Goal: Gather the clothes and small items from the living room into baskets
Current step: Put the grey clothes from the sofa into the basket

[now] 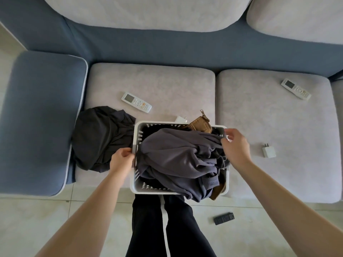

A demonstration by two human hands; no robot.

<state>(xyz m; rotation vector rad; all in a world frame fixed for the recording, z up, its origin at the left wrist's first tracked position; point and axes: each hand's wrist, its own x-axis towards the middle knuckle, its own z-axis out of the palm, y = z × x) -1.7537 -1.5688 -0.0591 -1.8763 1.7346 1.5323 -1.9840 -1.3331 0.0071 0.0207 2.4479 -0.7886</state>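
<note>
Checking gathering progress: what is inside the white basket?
The white basket holds a grey-purple garment over a brown zippered garment. Anything beneath them is covered.

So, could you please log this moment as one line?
left hand grips basket rim | right hand pinches grey garment | black garment on sofa

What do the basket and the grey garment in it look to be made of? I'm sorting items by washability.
The basket looks like rigid moulded plastic, white with a smooth matte finish: even walls pierced with rows of small holes. The grey garment appears to be a soft knit, perhaps fleece or jersey: it bunches in loose, dull folds.
</note>
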